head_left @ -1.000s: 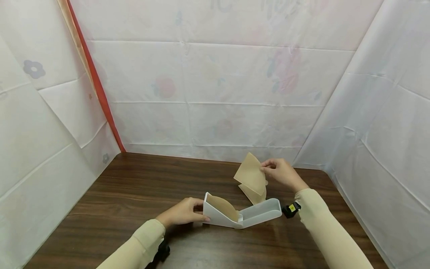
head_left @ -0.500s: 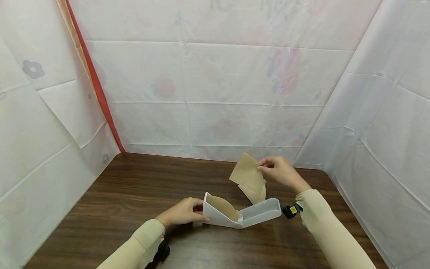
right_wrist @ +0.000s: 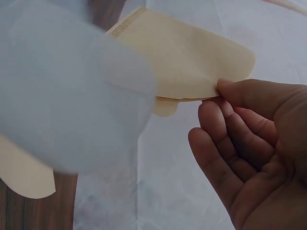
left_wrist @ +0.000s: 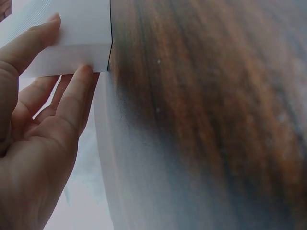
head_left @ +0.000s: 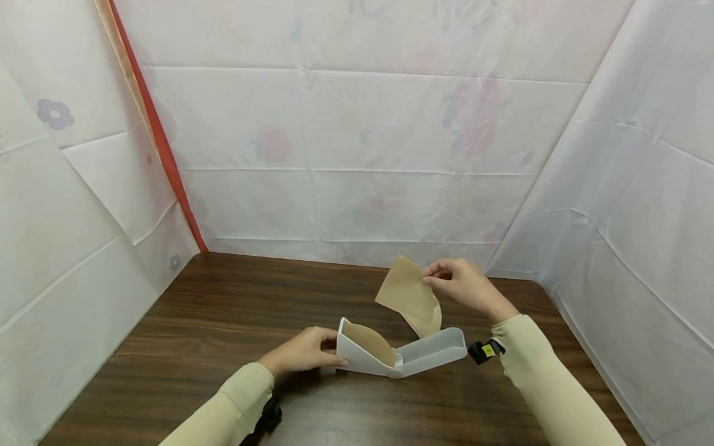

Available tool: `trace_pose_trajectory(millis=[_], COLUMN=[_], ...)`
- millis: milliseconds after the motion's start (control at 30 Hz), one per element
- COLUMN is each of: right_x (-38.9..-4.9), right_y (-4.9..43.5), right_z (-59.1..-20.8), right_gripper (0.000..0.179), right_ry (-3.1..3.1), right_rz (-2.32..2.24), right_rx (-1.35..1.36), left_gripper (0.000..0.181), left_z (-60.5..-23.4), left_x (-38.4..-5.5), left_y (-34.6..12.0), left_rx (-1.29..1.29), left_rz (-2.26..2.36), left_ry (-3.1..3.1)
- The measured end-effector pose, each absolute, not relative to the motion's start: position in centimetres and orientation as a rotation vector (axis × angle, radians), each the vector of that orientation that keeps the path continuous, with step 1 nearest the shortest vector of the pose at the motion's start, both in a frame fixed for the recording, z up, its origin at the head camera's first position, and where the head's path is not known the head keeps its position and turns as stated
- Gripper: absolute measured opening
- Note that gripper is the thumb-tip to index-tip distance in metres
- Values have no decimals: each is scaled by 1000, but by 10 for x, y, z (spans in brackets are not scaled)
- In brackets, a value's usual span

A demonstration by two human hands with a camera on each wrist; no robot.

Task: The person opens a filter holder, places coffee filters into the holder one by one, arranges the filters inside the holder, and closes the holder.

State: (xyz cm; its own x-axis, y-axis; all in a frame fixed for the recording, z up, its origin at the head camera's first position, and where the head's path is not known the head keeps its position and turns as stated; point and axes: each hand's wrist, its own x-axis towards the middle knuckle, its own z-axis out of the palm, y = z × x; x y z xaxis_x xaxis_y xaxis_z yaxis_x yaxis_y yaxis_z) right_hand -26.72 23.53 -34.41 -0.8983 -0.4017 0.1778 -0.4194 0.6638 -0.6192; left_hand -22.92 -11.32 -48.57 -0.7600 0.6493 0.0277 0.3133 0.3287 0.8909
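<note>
In the head view, my left hand (head_left: pixel 304 352) holds the left end of a white filter box (head_left: pixel 365 359), its thumb on the near side. Brown paper coffee filters (head_left: pixel 370 342) stand inside the box. Its translucent lid (head_left: pixel 434 353) is swung back to the right. My right hand (head_left: pixel 463 285) pinches the edge of a coffee filter (head_left: pixel 406 286) between thumb and fingers, above and behind the lid. Below this one, another piece of filter paper (head_left: pixel 428 323) shows, partly covered. Seen from the right wrist, the held filter (right_wrist: pixel 192 52) has a crimped edge at its far end.
The box stands on a dark wood-grain table (head_left: pixel 251 297). White printed sheeting (head_left: pixel 334 155) closes off the back and both sides. A red strip (head_left: pixel 162 136) runs down the back left corner. A black wrist camera (head_left: pixel 484 350) is on the right wrist, near the lid's end.
My right hand has moved slightly left with the pinched filter, which now covers more of the paper below it. The left hand and the box have stayed put.
</note>
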Motion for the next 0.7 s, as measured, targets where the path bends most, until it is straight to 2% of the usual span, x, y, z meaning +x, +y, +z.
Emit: trace_pose_trajectory(millis=[700], right_x=[-238], right_y=[217], right_z=[-329], right_gripper=[8], right_ry=[-2822], right_rz=[1078], right_rx=[874], left_gripper=[33], left_z=[-487], left_x=[-230], left_y=[-112], left_rx=[862], left_rz=[1373], left_ry=[2300])
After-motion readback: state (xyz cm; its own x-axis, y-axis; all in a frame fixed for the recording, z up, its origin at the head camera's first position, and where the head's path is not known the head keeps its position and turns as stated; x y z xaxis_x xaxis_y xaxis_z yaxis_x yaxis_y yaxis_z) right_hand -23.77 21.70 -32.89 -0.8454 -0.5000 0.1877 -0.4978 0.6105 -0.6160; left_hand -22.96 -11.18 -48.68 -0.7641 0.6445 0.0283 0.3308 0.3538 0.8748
